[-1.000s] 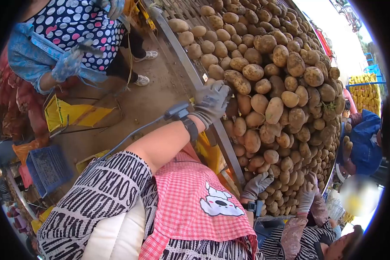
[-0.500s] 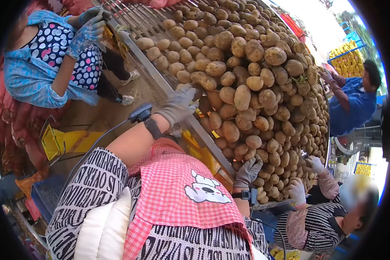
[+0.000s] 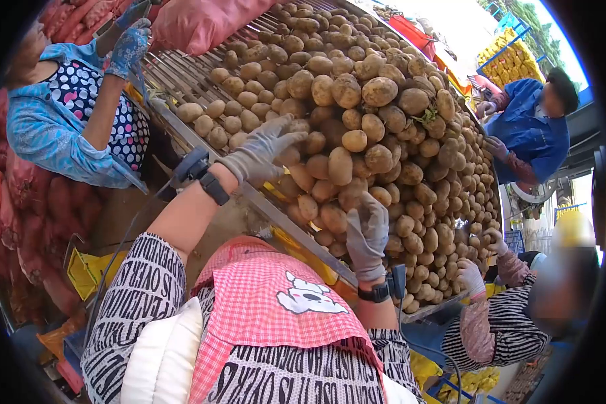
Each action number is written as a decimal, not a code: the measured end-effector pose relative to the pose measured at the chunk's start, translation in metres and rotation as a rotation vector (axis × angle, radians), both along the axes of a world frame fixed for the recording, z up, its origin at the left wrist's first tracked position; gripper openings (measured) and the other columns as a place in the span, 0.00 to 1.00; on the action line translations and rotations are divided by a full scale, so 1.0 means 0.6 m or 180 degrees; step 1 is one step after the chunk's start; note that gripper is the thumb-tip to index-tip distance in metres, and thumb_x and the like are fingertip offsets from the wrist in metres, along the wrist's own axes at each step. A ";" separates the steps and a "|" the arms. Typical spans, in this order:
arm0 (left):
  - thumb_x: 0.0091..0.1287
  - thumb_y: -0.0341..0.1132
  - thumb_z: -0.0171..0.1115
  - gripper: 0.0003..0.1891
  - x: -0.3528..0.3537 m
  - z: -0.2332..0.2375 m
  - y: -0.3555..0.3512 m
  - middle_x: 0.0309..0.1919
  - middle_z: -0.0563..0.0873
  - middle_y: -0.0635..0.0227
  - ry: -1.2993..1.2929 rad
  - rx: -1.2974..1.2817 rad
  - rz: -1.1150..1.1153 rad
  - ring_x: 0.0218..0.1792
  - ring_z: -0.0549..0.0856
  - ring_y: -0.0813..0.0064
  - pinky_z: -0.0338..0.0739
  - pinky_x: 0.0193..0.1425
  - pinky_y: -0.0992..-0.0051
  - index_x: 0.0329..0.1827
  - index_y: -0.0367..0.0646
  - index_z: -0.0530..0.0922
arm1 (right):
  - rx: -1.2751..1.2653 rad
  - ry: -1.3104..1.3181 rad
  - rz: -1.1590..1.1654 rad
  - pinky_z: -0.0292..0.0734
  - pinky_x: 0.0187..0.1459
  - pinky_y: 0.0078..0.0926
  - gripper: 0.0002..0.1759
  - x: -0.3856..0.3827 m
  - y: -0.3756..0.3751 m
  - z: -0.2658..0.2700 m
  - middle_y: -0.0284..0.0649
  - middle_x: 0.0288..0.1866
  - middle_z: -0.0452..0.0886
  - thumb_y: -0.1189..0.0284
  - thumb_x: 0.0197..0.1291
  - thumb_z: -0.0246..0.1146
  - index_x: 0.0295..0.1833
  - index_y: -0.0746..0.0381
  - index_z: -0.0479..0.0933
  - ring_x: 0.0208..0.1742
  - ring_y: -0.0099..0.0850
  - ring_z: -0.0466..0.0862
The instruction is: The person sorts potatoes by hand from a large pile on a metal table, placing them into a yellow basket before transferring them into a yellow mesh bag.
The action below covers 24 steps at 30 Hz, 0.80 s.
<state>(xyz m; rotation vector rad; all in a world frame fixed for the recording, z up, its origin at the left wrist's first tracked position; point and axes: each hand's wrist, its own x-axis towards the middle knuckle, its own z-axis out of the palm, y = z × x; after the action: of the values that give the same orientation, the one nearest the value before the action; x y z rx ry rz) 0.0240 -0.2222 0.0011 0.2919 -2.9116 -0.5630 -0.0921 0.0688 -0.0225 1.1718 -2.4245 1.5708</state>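
Note:
A large heap of soil-dusted potatoes [image 3: 340, 165] covers the slatted sorting table [image 3: 182, 81] in front of me. My left hand [image 3: 266, 149], in a grey glove, reaches over the metal edge with its fingers stretched out and apart. Its fingertips come close to the potatoes at the near side, and nothing shows in its grasp. My right hand [image 3: 368, 237], also in a grey glove, is raised at the near edge of the heap. Its thumb and fingers are spread beside the potatoes, and I see nothing held.
A metal rail [image 3: 269, 210] runs along the table's near side. Red mesh sacks [image 3: 30, 222] are stacked at left, and a pink sack [image 3: 205, 23] lies on the slats. Co-workers stand at left, far right and lower right. Yellow bags [image 3: 508, 57] sit beyond.
My left hand has moved up and left, its fingers now extended over the potatoes. My right hand has risen off the near-edge potatoes and opened. The left co-worker's hands are higher.

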 end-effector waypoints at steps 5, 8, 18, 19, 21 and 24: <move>0.42 0.42 0.81 0.46 -0.075 -0.042 -0.042 0.78 0.61 0.47 -0.0453 -0.0748 -0.0070 0.74 0.66 0.44 0.62 0.77 0.54 0.71 0.59 0.72 | 0.1234 0.1203 -0.0150 0.75 0.61 0.46 0.35 -0.039 -0.138 0.021 0.51 0.64 0.75 0.64 0.55 0.71 0.68 0.61 0.71 0.61 0.52 0.76; 0.38 0.42 0.81 0.46 -0.079 -0.079 -0.033 0.74 0.65 0.46 -0.0051 -0.0933 0.0075 0.70 0.70 0.43 0.66 0.72 0.52 0.68 0.58 0.74 | 0.1667 0.1001 -0.0131 0.73 0.62 0.45 0.38 -0.035 -0.172 0.013 0.51 0.65 0.74 0.63 0.53 0.71 0.69 0.60 0.69 0.64 0.51 0.74; 0.55 0.41 0.77 0.35 -0.005 -0.100 -0.027 0.66 0.75 0.56 0.1938 0.2300 0.0703 0.65 0.79 0.61 0.77 0.66 0.60 0.65 0.44 0.73 | -0.0384 0.0876 -0.0095 0.65 0.72 0.45 0.42 -0.074 -0.056 0.013 0.53 0.66 0.74 0.77 0.44 0.69 0.70 0.63 0.69 0.72 0.53 0.69; 0.57 0.41 0.75 0.35 0.014 -0.185 -0.067 0.66 0.75 0.60 0.1833 0.4494 0.0198 0.65 0.79 0.62 0.78 0.65 0.60 0.67 0.45 0.72 | -0.0384 0.0810 -0.0208 0.64 0.73 0.45 0.42 -0.087 -0.058 0.023 0.52 0.69 0.71 0.76 0.42 0.71 0.69 0.61 0.70 0.74 0.54 0.67; 0.67 0.48 0.67 0.39 0.022 -0.156 -0.067 0.78 0.63 0.53 0.1472 0.6520 -0.0440 0.75 0.69 0.54 0.71 0.74 0.56 0.79 0.46 0.62 | -0.0428 0.0739 -0.0336 0.63 0.74 0.46 0.41 -0.118 -0.068 0.048 0.52 0.71 0.69 0.75 0.41 0.72 0.68 0.59 0.72 0.76 0.55 0.65; 0.71 0.60 0.56 0.40 0.007 -0.110 0.013 0.78 0.63 0.54 0.2434 0.7618 -0.0994 0.78 0.64 0.50 0.68 0.76 0.53 0.79 0.46 0.61 | 0.0810 0.1285 0.0035 0.60 0.76 0.47 0.41 -0.140 -0.084 0.068 0.51 0.77 0.64 0.70 0.37 0.76 0.65 0.53 0.75 0.77 0.56 0.62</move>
<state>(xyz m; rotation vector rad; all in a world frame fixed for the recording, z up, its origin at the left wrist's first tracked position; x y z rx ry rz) 0.0279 -0.2144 -0.0649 -0.1869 -0.3107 -2.7258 -0.1764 0.0181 0.0185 1.3805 -2.3845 0.9263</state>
